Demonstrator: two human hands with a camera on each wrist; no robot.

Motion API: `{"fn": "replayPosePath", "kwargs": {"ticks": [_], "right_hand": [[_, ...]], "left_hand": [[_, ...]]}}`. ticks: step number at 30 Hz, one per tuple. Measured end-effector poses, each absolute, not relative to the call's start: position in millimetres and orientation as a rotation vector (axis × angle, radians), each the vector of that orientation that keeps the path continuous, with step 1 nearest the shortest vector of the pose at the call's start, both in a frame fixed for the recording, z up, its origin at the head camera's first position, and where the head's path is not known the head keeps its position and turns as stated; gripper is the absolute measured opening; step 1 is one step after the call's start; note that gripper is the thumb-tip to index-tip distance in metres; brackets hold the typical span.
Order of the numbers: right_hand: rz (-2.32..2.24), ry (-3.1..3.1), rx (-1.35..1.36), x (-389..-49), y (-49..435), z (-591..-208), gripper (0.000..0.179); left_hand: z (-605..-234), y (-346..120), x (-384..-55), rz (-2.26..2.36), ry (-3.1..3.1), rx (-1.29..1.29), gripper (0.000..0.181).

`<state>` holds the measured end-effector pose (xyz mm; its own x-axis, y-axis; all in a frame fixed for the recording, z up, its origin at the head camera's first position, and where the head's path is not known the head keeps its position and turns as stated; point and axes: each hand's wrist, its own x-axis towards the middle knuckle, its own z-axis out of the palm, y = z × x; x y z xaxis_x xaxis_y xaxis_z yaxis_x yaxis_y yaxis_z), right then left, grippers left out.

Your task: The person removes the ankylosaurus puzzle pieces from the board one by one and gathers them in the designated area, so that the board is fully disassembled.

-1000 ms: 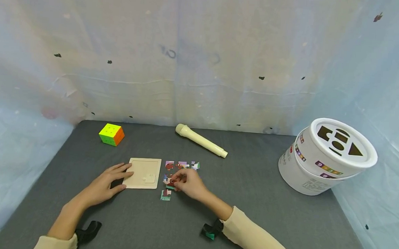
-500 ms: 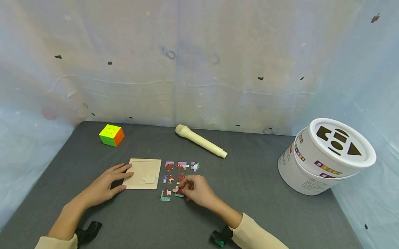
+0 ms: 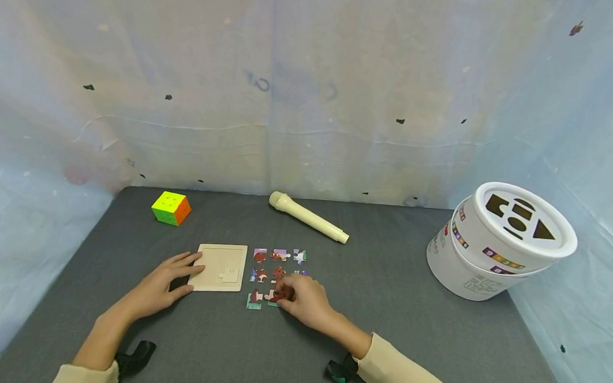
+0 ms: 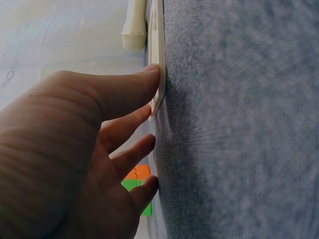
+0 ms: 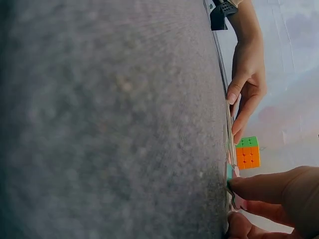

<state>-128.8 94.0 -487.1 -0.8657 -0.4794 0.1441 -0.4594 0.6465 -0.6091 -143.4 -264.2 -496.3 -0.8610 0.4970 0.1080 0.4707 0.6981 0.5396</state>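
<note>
My left hand (image 3: 169,280) rests on the left edge of a cream puzzle tray (image 3: 214,267), with fingers spread. In the left wrist view my thumb (image 4: 132,89) touches the tray's rim (image 4: 160,92). Right of the tray, several picture puzzle pieces lie in rows, among them a red and purple piece (image 3: 260,255) and a lower-left teal-edged piece (image 3: 254,301). My right hand (image 3: 306,301) pinches another teal-edged puzzle piece (image 3: 273,302) in the front row, low at the table. In the right wrist view thumb and finger hold that piece (image 5: 230,175); my fingers partly cover it.
A speed cube (image 3: 171,208) stands at the back left. Behind the pieces lies a cream microphone-shaped stick (image 3: 310,216). A large white lidded bucket (image 3: 496,248) stands at the right on the grey table (image 3: 386,265). Patterned curtains surround the table.
My right hand has carried the teal-edged puzzle piece right and toward me, from the middle row to the front row. The left hand has kept its place on the tray.
</note>
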Motion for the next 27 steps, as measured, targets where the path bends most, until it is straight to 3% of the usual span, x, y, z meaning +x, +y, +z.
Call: {"fn": "replayPosePath", "kwargs": {"ticks": [16, 27], "right_hand": [[-0.504, 2.984, -1.006, -125.0, 93.6, -477.1, 0.029], [-0.682, 2.967, -1.013, -144.2, 65.5, -452.3, 0.008]], "left_hand": [[-499.3, -265.5, -144.2, 0.871, 2.861, 0.807, 0.050], [-500.3, -266.1, -145.2, 0.879, 2.864, 0.821, 0.050]]}}
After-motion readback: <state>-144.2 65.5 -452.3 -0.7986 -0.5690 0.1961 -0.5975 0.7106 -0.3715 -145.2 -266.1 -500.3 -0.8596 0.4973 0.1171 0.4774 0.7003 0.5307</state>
